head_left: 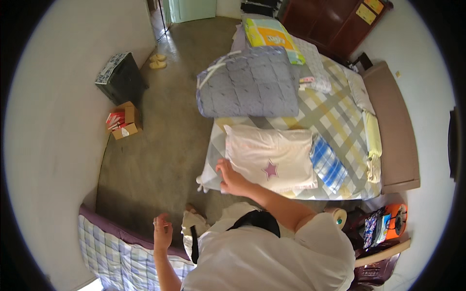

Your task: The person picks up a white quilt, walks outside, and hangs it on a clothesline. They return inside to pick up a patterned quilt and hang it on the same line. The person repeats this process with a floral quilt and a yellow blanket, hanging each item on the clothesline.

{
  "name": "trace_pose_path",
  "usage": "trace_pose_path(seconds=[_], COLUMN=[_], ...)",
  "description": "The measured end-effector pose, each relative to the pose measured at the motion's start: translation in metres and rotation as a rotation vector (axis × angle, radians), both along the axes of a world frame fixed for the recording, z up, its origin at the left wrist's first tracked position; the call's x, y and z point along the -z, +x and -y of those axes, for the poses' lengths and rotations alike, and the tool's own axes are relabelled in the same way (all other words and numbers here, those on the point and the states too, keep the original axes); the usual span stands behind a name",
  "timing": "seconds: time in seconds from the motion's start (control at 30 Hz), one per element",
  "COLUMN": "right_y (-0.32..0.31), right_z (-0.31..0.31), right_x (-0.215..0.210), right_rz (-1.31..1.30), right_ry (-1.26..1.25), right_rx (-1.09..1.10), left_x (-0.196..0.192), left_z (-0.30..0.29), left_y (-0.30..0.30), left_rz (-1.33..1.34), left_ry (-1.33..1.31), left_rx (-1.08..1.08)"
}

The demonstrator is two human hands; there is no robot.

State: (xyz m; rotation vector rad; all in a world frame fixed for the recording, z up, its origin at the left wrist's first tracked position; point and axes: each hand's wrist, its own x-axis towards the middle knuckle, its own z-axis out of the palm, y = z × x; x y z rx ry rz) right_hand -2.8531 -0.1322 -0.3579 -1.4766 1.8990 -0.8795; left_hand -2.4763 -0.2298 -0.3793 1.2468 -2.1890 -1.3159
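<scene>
My right hand (pixel 231 178) is over the near left corner of a pale pink pillow (pixel 272 150) with a star on it. Its fingers are apart and slightly bent, with nothing in them; whether they touch the cloth I cannot tell. Out to the left, above the floor, hangs my left hand (pixel 163 232), fingers loosely bent and empty. The pillow lies flat on a bed with a checked sheet (pixel 335 116). Against the pillow's right side rests a folded blue-and-white checked cloth (pixel 327 162). Beyond the pillow lies a thick folded grey-blue quilt (pixel 250 87).
A yellow, orange and green package (pixel 274 39) lies behind the quilt. The brown headboard (pixel 395 136) closes the right side. At left stand an open cardboard box (pixel 130 127) and a dark cabinet (pixel 124 80). A second checked mattress (pixel 111 250) is at lower left.
</scene>
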Motion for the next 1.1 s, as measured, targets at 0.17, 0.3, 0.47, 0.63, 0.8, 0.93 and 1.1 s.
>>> trace_pose_path(seconds=[0.17, 0.3, 0.47, 0.63, 0.8, 0.93, 1.1], right_y=[0.004, -0.04, -0.1, -0.163, -0.247, -0.344, -0.457], right_z=[0.105, 0.174, 0.292, 0.444, 0.571, 0.627, 0.657], right_x=[-0.035, -0.036, -0.007, -0.038, -0.06, -0.06, -0.029], right_rz=[0.163, 0.12, 0.091, -0.017, 0.012, 0.24, 0.352], right_ry=[0.088, 0.179, 0.078, 0.029, -0.167, 0.003, 0.103], right_rx=[0.06, 0.293, 0.419, 0.272, 0.285, 0.455, 0.929], left_x=[-0.062, -0.075, -0.052, -0.038, -0.013, 0.009, -0.011], left_z=[0.152, 0.269, 0.41, 0.573, 0.733, 0.841, 0.912], left_y=[-0.059, -0.139, -0.219, -0.262, -0.347, -0.49, -0.735], left_rz=[0.042, -0.002, 0.039, 0.298, 0.343, 0.275, 0.135], left_ry=[0.163, 0.009, 0.191, 0.157, -0.169, -0.042, -0.308], left_rx=[0.155, 0.444, 0.519, 0.564, 0.613, 0.696, 1.042])
